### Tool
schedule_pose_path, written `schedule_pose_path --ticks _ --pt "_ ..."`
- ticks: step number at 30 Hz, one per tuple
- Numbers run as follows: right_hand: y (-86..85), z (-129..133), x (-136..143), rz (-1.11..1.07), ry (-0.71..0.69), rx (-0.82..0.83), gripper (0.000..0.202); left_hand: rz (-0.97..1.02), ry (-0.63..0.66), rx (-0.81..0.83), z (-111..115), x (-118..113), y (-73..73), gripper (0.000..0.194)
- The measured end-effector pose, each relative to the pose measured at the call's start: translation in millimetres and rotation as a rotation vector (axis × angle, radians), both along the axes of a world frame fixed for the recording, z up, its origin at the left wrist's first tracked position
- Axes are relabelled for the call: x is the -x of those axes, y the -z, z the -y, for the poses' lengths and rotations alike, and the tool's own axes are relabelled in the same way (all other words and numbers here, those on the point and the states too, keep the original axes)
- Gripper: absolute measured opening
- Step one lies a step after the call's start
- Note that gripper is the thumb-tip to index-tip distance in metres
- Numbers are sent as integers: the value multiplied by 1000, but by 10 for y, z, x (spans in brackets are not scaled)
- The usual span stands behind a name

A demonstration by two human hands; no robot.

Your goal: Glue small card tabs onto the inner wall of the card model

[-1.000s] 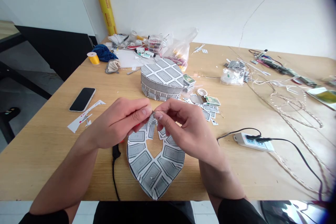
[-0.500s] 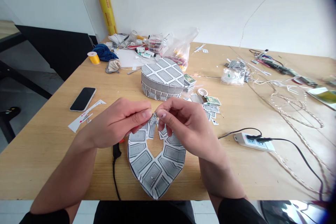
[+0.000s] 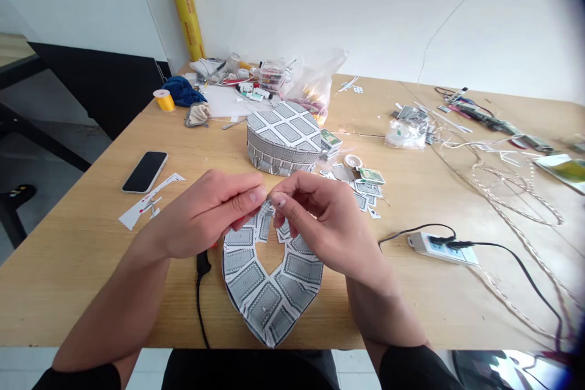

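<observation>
The left hand [image 3: 214, 214] and right hand [image 3: 322, 219] are bent inward, fingertips pinched on the far end of the card ring [image 3: 249, 280] on the desk [image 3: 452, 311]; just beyond, a box [image 3: 284, 134] is set.

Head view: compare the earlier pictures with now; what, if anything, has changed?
The right hand has edged its fingers very slightly rightward, away from the left hand; nothing was visibly grasped or let go. The card-covered ring, oval box and phone stayed put.
</observation>
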State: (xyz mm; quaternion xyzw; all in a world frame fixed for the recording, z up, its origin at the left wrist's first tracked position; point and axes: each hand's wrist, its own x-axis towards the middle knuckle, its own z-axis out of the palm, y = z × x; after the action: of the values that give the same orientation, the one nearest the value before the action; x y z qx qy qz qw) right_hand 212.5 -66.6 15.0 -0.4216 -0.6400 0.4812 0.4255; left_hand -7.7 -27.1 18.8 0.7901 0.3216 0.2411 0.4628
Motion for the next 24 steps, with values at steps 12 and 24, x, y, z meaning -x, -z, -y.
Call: schedule_pose_path --ticks 12,24 --pt "11 -12 -11 -87 -15 29 28 -22 51 -9 -18 26 3 48" --pt "-5 -62 -75 -100 121 -43 24 -22 49 -38 -19 -1 -11 47"
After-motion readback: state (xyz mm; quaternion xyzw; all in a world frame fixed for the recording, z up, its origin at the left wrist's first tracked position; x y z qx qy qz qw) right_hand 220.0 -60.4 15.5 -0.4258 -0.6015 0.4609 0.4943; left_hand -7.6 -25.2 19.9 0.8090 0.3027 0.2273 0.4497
